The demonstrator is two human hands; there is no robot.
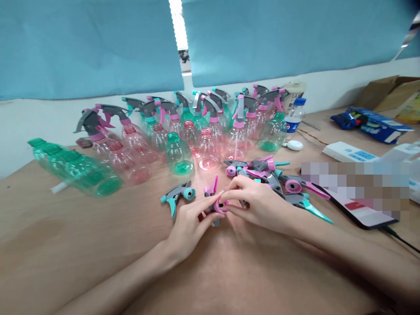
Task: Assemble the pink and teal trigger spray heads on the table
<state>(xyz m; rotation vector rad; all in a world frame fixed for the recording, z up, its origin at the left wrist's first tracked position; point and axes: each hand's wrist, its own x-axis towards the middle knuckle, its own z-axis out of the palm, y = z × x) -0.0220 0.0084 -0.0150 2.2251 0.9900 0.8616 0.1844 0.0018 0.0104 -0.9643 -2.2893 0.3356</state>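
Between my hands, just above the table, is a grey and pink trigger spray head [212,188] with its pink collar towards me. My left hand [194,222] grips it from the left, fingers closed around its body. My right hand [251,199] pinches at the collar opening; whether a small part sits between those fingertips is hidden. Left of my hands lies a grey and teal spray head [178,195]. Several loose spray heads [293,186] in pink, teal and grey are heaped beyond and beside my right hand.
Behind stand several clear pink bottles [207,151] and green bottles [179,153], many with spray heads on. Green bottles [95,175] stand in a row at left. On the right are a phone [357,205] with a cable, a power strip [351,153], a blue packet [377,124] and a cardboard box [377,94].
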